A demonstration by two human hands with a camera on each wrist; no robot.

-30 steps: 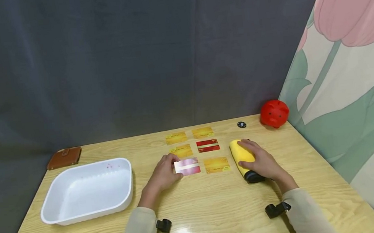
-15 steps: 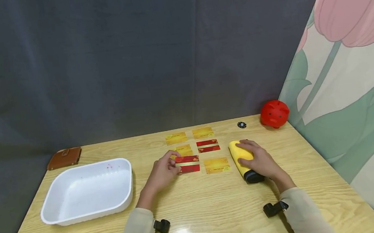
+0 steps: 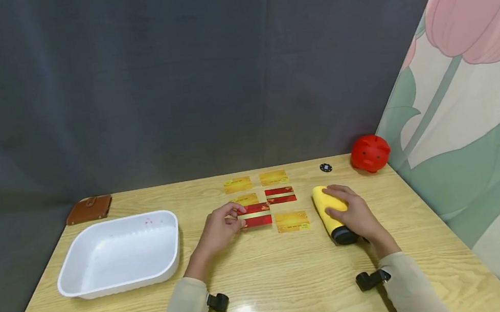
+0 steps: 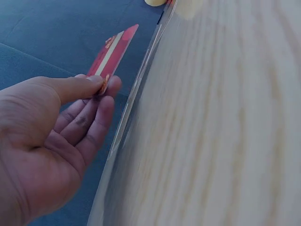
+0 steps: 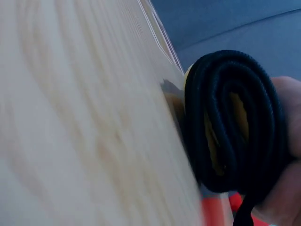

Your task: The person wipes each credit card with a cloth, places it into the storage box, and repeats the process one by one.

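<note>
My left hand [image 3: 219, 229] pinches a red card [image 3: 257, 215] with a pale gold stripe by its left edge, between thumb and fingers. In the left wrist view the card [image 4: 113, 52] is held up off the wood. My right hand [image 3: 356, 213] grips a yellow roll with a black end [image 3: 327, 206], which lies on the table. Its coiled layers of black-edged fabric [image 5: 197, 117] show in the right wrist view. Around the held card lie another red card [image 3: 280, 195] and several golden cards, one of them a golden card [image 3: 292, 220] just to the right.
A white plastic tub [image 3: 118, 256] stands at the left of the wooden table [image 3: 283, 286], with a brown wallet [image 3: 89, 209] behind it. A black poker chip [image 3: 326, 167] and a red piggy bank [image 3: 370, 153] are at the back right. A dark curtain closes the rear.
The striped red card has come up off the table in my left hand, its glare gone, and shifted slightly right and away. The right hand keeps its grip on the yellow roll.
</note>
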